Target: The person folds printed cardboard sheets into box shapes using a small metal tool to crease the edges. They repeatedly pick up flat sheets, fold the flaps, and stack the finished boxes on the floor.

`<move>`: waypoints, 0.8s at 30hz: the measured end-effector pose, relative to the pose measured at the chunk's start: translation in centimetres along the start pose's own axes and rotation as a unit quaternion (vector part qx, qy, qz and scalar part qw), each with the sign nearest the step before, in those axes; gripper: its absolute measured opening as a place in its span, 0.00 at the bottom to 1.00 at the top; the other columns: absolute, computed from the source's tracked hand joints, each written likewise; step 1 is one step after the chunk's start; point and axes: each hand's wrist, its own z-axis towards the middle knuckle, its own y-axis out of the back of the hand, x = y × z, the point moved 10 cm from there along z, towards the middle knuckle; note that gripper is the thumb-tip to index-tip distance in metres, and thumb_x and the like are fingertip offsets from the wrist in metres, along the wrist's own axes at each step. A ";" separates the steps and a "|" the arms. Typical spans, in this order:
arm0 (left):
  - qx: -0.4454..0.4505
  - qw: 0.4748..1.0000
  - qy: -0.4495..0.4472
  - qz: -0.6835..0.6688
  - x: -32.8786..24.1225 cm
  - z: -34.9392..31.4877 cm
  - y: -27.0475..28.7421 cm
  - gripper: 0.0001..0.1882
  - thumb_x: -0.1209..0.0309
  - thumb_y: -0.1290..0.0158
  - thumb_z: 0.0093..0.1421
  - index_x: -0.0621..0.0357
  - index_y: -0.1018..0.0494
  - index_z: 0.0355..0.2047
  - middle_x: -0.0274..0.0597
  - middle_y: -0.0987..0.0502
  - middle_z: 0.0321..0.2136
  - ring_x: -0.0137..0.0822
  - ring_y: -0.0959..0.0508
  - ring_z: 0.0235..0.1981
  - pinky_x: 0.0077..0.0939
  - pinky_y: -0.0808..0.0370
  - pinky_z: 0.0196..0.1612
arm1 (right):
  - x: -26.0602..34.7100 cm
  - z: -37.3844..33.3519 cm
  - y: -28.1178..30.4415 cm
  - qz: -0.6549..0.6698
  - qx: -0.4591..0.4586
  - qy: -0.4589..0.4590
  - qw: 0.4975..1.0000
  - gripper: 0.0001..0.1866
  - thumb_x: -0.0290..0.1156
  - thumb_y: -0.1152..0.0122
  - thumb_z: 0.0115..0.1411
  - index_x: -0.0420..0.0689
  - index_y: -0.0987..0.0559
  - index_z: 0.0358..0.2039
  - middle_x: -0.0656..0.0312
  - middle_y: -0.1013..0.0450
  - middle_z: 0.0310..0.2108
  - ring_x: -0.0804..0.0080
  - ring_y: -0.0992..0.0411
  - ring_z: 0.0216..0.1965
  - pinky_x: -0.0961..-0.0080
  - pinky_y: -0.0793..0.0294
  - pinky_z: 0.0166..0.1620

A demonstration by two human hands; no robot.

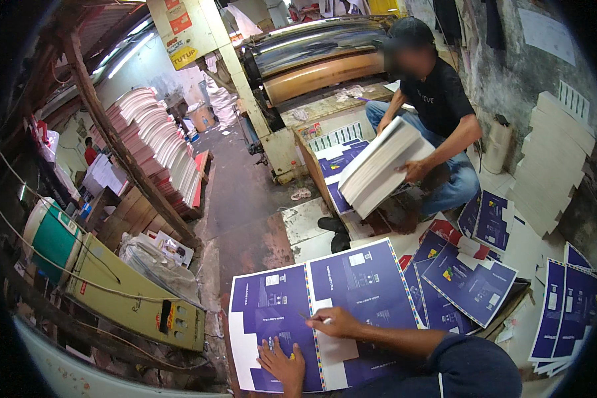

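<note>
A large sheet printed in dark blue and white lies before me, with coloured check strips beside its panels. My left hand rests flat on the left panel, fingers spread and holding nothing. Closed fingers of my right hand grip a slim tool with a thin dark tip. That tip is over the sheet near the line between the two panels; whether it touches cannot be seen. The tool's exact kind does not show.
Opposite, a seated person holds a thick stack of pale sheets. Loose blue printed sheets lie to my right. A roller machine stands behind. Tall paper stacks, a wooden post and a yellowish metal cabinet are left.
</note>
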 end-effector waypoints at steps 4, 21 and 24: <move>0.014 1.000 0.005 -0.009 -0.4 0.4 0.4 0.34 0.53 0.43 0.55 0.63 0.31 0.56 0.61 0.40 0.62 0.61 0.48 0.67 0.64 0.58 0.67 | -0.8 -2.6 -0.8 -0.035 -0.008 0.055 0.998 0.14 0.40 0.37 0.62 0.39 0.17 0.36 0.57 0.20 0.29 0.77 0.25 0.30 0.76 0.27 0.35; 0.010 1.000 -0.004 -0.006 -0.8 0.5 0.4 0.34 0.51 0.44 0.57 0.62 0.31 0.57 0.62 0.40 0.62 0.61 0.47 0.67 0.63 0.57 0.67 | 11.1 11.0 12.3 0.267 -0.141 0.062 0.951 0.23 0.38 0.45 0.67 0.40 0.27 0.58 0.62 0.21 0.42 0.77 0.26 0.46 0.78 0.27 0.50; -0.001 1.000 -0.012 -0.016 -0.9 1.0 0.6 0.34 0.51 0.44 0.57 0.63 0.31 0.57 0.62 0.39 0.61 0.62 0.47 0.67 0.64 0.58 0.67 | 11.2 10.2 10.5 0.222 -0.075 0.026 0.972 0.18 0.37 0.44 0.67 0.40 0.21 0.51 0.62 0.21 0.45 0.78 0.26 0.48 0.78 0.28 0.51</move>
